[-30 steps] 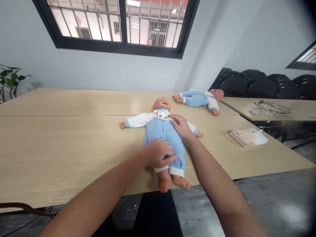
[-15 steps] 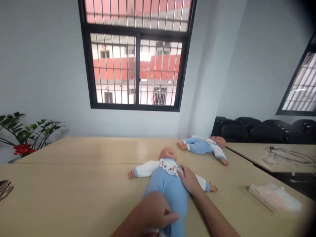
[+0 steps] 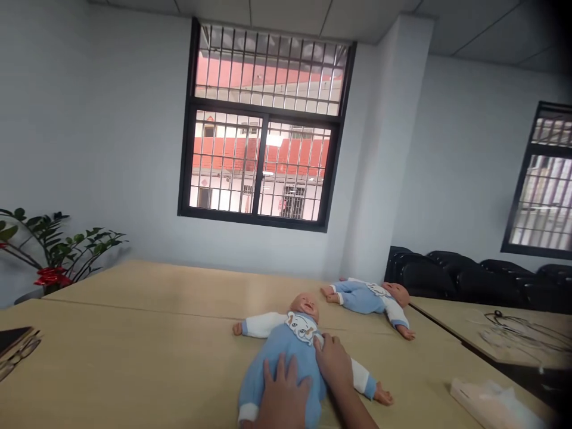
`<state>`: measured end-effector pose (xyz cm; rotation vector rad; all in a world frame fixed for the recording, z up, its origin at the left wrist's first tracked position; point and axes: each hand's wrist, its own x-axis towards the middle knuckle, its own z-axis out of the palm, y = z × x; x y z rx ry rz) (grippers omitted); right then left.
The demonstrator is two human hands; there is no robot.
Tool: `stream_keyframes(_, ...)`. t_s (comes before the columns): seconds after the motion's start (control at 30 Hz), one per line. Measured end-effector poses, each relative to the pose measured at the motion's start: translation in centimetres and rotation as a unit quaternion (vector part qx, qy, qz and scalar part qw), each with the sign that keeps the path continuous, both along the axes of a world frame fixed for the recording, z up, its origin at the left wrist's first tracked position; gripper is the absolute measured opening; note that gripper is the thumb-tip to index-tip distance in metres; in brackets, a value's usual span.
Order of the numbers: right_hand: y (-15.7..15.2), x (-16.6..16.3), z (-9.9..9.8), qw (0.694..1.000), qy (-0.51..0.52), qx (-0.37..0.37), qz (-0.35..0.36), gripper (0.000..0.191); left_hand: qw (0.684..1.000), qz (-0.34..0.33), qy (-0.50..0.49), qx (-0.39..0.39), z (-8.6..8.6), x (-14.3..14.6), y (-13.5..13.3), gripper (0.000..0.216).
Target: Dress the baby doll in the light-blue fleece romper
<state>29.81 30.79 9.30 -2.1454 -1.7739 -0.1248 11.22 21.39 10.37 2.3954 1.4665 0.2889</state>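
Note:
A baby doll (image 3: 290, 342) in a blue and white outfit with a bear-face bib lies on its back on the table, head away from me. My left hand (image 3: 286, 387) lies open on its belly, fingers spread. My right hand (image 3: 334, 360) grips the doll's side by the shoulder, at the bib's edge, its fingers bent against the cloth. The doll's arms stretch out to both sides. My left forearm hides most of its lower legs.
A second, similar doll (image 3: 366, 298) lies farther back at the right. At the right front edge is a pale box with clear plastic (image 3: 491, 402). Eyeglasses (image 3: 20, 354) rest beside a dark book-like object (image 3: 13, 339) at the left. Cables (image 3: 518, 328) lie on the neighbouring table.
My left hand has moved from the doll's leg up to its belly and spread its fingers. My right hand stays at the shoulder. The camera view has tilted upward.

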Motion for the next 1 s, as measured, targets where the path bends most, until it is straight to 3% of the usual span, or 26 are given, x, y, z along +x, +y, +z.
stream_keyframes(0.07,-0.3,-0.3,0.2,1.000,-0.002,-0.006,0.014,0.051,1.000,0.007,0.018,0.021,0.3,-1.5,0.4,0.083)
stream_keyframes(0.2,-0.8,0.3,1.0,0.996,0.023,-0.032,0.085,0.053,0.996,0.068,0.040,0.049,1.1,-5.0,2.0,0.063)
stream_keyframes(0.3,-1.0,2.0,1.0,0.994,0.046,-0.058,0.081,0.057,0.989,0.101,0.060,0.090,1.0,-8.1,4.4,0.056)
stream_keyframes(0.47,-0.4,4.2,-1.0,0.963,0.222,-0.037,0.149,0.068,0.973,0.165,0.088,0.135,-0.4,-14.2,8.6,0.052)
stream_keyframes(0.6,-0.3,3.0,-2.2,0.938,0.273,-0.025,0.214,0.065,0.967,0.183,0.105,0.145,-1.0,-18.9,10.7,0.053)
stream_keyframes(0.73,-0.6,1.5,-2.2,0.930,0.258,-0.031,0.258,0.062,0.963,0.192,0.113,0.152,-0.4,-22.4,12.2,0.050)
stream_keyframes(0.87,0.0,1.6,-2.6,0.928,0.254,-0.041,0.271,0.059,0.954,0.219,0.114,0.170,1.7,-21.9,14.2,0.038)
stream_keyframes(1.0,0.7,2.0,-3.5,0.941,0.210,-0.041,0.263,0.057,0.954,0.202,0.076,0.206,3.1,-16.3,15.5,0.045)
